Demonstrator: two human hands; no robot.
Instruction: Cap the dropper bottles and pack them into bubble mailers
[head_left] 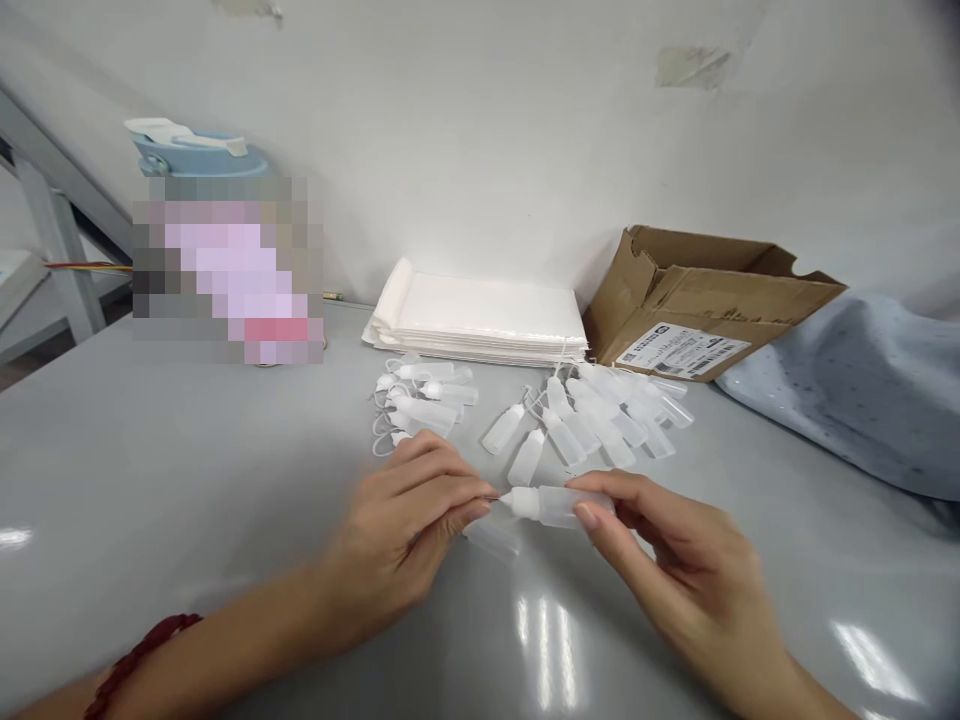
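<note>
Much of a single loose bottle [499,540] is hidden by the left grip [416,515], and its outline is faint; the left hand itself is slightly blurred. Far to the left of that grip, an object [232,260] is masked by coarse blocks, its kind unreadable, with one blue lidded item [195,152] showing above it. Just beyond the left grip lies a left pile [431,408] of at least four clear bottles, the nearest partly covered by the hand. Beyond the gap between the grips, a right pile [600,415] holds at least eight, overlapping too much for an exact count. Past both piles sits one stack of white envelopes [480,305], its number uncertain; beyond the right grip [697,560] stand one cardboard box [720,300] and a blue cloth [862,390], cut off by the frame. The right grip, thumb and fingers a bottle's thickness apart, holds one white-capped bottle [559,507] above the worktop [247,480]. The left grip is pinched tight on a thin dark piece [492,498] at that bottle's nozzle.
</note>
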